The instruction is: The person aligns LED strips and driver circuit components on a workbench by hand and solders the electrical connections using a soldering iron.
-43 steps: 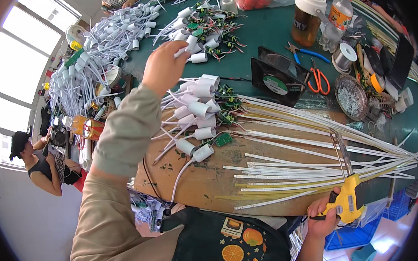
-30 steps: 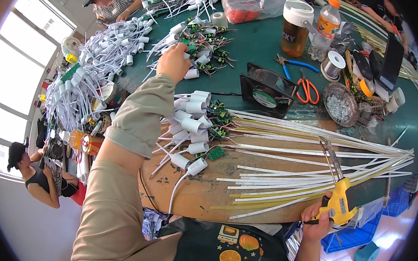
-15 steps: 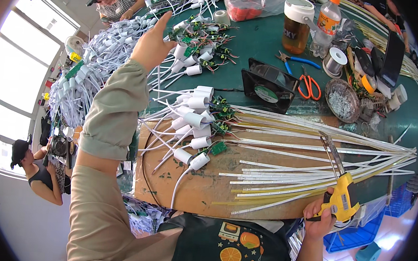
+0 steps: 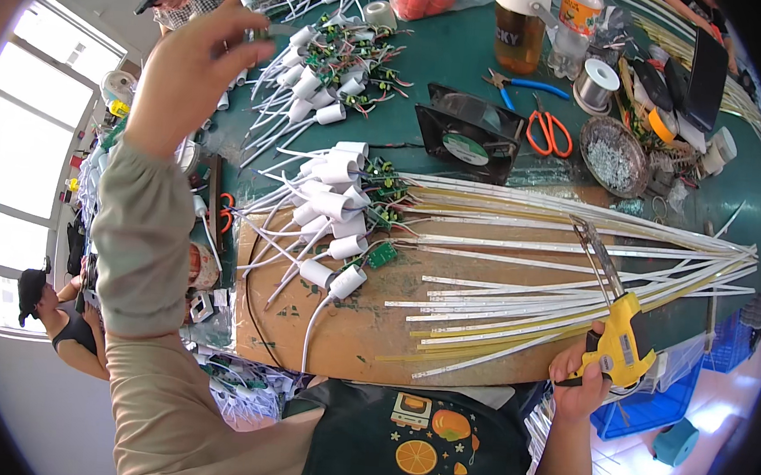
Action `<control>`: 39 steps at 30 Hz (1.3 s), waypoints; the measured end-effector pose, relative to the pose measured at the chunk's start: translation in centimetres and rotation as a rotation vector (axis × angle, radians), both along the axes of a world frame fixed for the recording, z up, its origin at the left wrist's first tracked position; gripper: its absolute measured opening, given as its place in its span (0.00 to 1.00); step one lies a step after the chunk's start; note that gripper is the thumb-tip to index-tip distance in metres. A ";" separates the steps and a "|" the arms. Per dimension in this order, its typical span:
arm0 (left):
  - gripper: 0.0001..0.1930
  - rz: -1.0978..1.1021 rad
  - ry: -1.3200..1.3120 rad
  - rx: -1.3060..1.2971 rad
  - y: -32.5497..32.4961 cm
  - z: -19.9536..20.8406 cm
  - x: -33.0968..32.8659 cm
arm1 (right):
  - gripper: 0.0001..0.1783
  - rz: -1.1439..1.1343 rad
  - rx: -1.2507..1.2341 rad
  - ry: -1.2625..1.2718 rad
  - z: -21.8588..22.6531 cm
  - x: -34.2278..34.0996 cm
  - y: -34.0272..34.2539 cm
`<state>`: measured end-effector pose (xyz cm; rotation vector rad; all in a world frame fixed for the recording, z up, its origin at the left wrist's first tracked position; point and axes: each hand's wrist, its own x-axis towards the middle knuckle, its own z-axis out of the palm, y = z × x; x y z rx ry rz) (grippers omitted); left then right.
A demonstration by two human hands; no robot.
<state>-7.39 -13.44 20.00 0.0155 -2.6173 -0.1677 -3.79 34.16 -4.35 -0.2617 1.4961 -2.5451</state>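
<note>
My left hand [image 4: 194,70] is raised at the far left, over the near edge of a heap of white lamp caps with cables and green circuit boards [image 4: 322,66]. Its fingers are bent, with thumb and forefinger apart; the boards show in the gap, and I see nothing clearly held. At the right front my right hand [image 4: 581,379] grips a yellow soldering gun [image 4: 622,347], its long metal tip pointing away over the LED strips [image 4: 500,290]. A bundle of white lamp caps [image 4: 334,203] wired to those strips lies on a brown board [image 4: 303,338].
Beyond the strips stand a black fan [image 4: 471,142], orange-handled scissors [image 4: 548,133], blue pliers [image 4: 532,85], a solder spool [image 4: 596,83], a bowl of white bits [image 4: 614,157], a drink jug [image 4: 520,35] and a bottle [image 4: 579,26]. Two people work at the left; another is at top right.
My left hand has swung left and a little nearer, and its outstretched fingers have curled. My right hand keeps its hold on the soldering gun. The whole view has shifted slightly.
</note>
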 end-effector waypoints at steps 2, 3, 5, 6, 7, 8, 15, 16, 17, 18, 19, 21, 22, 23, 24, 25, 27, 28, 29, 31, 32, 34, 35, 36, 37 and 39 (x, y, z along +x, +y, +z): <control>0.12 0.072 -0.372 0.030 4.5 0.4 3.2 | 0.35 -0.005 0.003 0.004 0.2 0.1 0.0; 0.11 -0.051 -0.480 0.037 5.5 -0.4 4.6 | 0.35 -0.007 0.010 -0.006 0.2 0.1 0.1; 0.12 -0.138 -0.681 0.275 8.5 -3.2 6.5 | 0.36 -0.009 0.018 0.007 -0.1 0.1 0.3; 0.15 -0.160 -0.726 0.379 9.6 -5.4 7.4 | 0.36 -0.011 0.042 0.018 -0.1 -0.1 0.1; 0.18 -0.204 -0.703 0.441 10.3 -7.5 8.4 | 0.36 -0.003 0.046 0.006 0.0 -0.1 -0.1; 0.19 -0.213 -0.777 0.453 11.0 -9.0 8.8 | 0.36 -0.009 0.045 0.000 0.0 -0.1 -0.1; 0.10 -0.132 -0.546 0.357 13.9 -15.1 9.9 | 0.34 0.021 0.058 0.027 0.5 -0.4 -0.2; 0.09 -0.169 -0.483 0.276 14.2 -15.4 9.6 | 0.35 0.019 0.056 0.034 0.4 -0.4 -0.2; 0.08 -0.208 -0.420 0.194 14.2 -15.6 9.4 | 0.35 0.015 0.054 0.041 0.4 -0.4 -0.1; 0.08 -0.210 -0.434 0.161 14.2 -15.8 9.3 | 0.35 -0.001 0.059 0.035 0.3 -0.3 -0.1; 0.08 -0.212 -0.440 0.165 14.1 -16.2 9.2 | 0.35 -0.003 0.062 0.029 0.3 -0.3 -0.1; 0.07 -0.229 -0.360 0.225 14.0 -17.0 9.1 | 0.35 0.007 0.048 0.033 0.3 -0.3 -0.2; 0.07 -0.232 -0.364 0.227 13.8 -17.1 8.9 | 0.35 0.010 0.044 0.027 0.4 -0.3 -0.3; 0.07 -0.237 -0.375 0.214 13.6 -17.2 8.8 | 0.35 0.008 0.046 0.026 0.5 -0.3 -0.3; 0.06 -0.242 -0.387 0.200 13.4 -17.2 8.7 | 0.35 0.006 0.049 0.027 0.6 -0.2 -0.3; 0.06 -0.244 -0.388 0.202 13.4 -17.2 8.5 | 0.35 0.004 0.053 0.029 0.6 -0.2 -0.3; 0.06 -0.196 -0.407 0.146 13.3 -17.1 8.4 | 0.35 0.008 0.047 0.026 0.6 -0.2 -0.3; 0.06 -0.194 -0.408 0.146 13.3 -17.1 8.5 | 0.35 0.011 0.042 0.025 0.6 -0.2 -0.3; 0.06 -0.196 -0.397 0.150 13.3 -17.2 8.4 | 0.35 0.009 0.043 0.024 0.5 -0.2 -0.3; 0.06 -0.199 -0.387 0.155 13.2 -17.4 8.3 | 0.35 0.005 0.050 0.030 0.6 -0.1 -0.3; 0.06 -0.214 -0.397 0.137 13.2 -17.3 8.2 | 0.35 0.005 0.050 0.029 0.6 -0.2 -0.3; 0.07 -0.229 -0.408 0.121 13.1 -17.4 8.2 | 0.35 0.012 0.049 0.031 0.5 -0.2 -0.2; 0.07 -0.234 -0.414 0.112 13.0 -17.5 8.3 | 0.35 0.012 0.050 0.031 0.5 -0.2 -0.2; 0.08 -0.240 -0.420 0.104 13.0 -17.5 8.3 | 0.35 0.009 0.050 0.030 0.5 -0.2 -0.2; 0.08 -0.241 -0.421 0.105 13.0 -17.5 8.2 | 0.35 0.006 0.050 0.029 0.4 -0.2 -0.2; 0.09 -0.261 -0.429 0.050 13.0 -17.3 8.2 | 0.36 0.009 0.055 0.033 0.5 0.0 -0.2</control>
